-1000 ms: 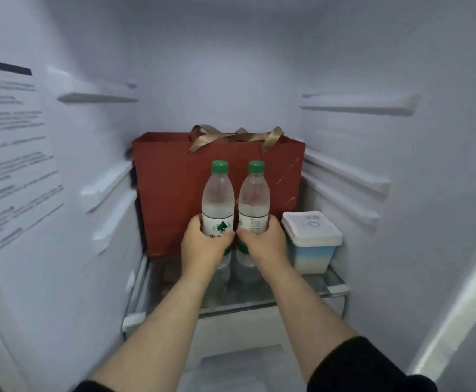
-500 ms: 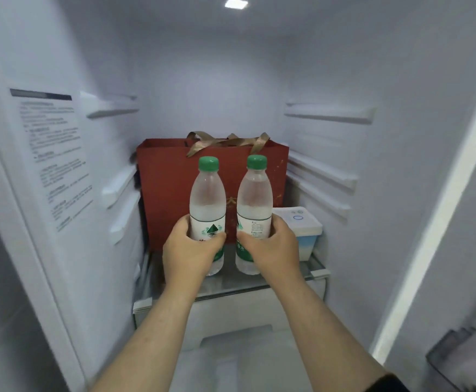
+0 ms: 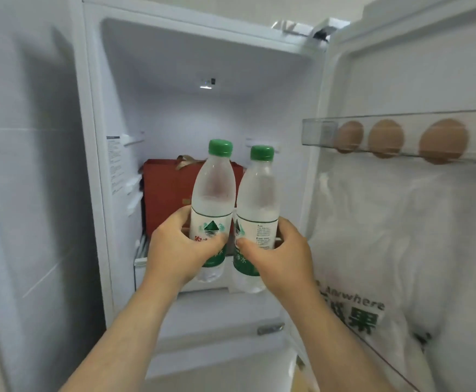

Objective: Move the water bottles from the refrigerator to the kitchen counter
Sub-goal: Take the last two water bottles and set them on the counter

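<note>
Two clear water bottles with green caps and green-and-white labels are held upright side by side in front of the open refrigerator (image 3: 203,114). My left hand (image 3: 180,250) grips the left water bottle (image 3: 213,193) around its label. My right hand (image 3: 282,258) grips the right water bottle (image 3: 259,199) the same way. Both bottles are off the shelf, outside the compartment, nearly touching each other. The kitchen counter is not in view.
A red gift bag (image 3: 166,199) with gold ribbon handles stands on the glass shelf at the back. The open door at the right carries a clear egg rack (image 3: 400,140) with brown eggs and a white plastic bag (image 3: 386,250) with green lettering. The left door is closed.
Both hands have drawn the two bottles back out of the refrigerator. My view has pulled away, so the door with the eggs and white bag now shows at the right.
</note>
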The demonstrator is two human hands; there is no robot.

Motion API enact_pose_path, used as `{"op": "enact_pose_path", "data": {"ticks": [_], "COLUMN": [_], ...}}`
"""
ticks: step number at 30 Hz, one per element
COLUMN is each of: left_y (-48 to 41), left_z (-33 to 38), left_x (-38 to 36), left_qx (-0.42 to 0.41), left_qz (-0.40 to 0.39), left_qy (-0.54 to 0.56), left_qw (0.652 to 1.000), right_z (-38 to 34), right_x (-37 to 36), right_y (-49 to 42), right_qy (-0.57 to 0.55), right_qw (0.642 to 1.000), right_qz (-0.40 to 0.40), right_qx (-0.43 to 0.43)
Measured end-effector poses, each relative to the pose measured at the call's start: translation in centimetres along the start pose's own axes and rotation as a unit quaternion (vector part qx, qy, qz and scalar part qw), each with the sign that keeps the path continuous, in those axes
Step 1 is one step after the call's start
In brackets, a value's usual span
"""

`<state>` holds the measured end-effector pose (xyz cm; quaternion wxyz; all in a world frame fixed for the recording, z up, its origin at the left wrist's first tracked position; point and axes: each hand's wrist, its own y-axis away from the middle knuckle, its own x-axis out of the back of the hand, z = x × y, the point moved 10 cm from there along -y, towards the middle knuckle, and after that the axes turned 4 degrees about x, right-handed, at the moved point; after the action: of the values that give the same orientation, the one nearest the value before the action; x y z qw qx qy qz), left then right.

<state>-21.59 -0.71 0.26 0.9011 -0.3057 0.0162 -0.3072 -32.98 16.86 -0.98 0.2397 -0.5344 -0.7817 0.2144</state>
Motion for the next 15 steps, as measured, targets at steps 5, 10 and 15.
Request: {"op": "enact_pose_path", "data": {"ticks": [5,10,15], "left_y": [9.4,17.0,22.2], "left_z": [10.5,19.8,27.1], "left_x": [-1.0,-4.0,-7.5], "left_qx": [-0.042,-0.081,-0.107], "left_qz": [-0.014,-0.043,-0.097], "left_qy": [0.033,0.068,0.101], "left_qw": [0.998,0.993,0.984], "right_z": [-7.8,-14.2,-19.5], "right_x": [9.7,19.7,28.4], "right_y": [7.9,13.8,18.4], "right_qy": [-0.010,0.002,0.049], "right_qw": [1.000,0.999,0.994], "right_qz": [-0.005,0.021,0.077], "right_qx": [0.017,0.033,0.054]}}
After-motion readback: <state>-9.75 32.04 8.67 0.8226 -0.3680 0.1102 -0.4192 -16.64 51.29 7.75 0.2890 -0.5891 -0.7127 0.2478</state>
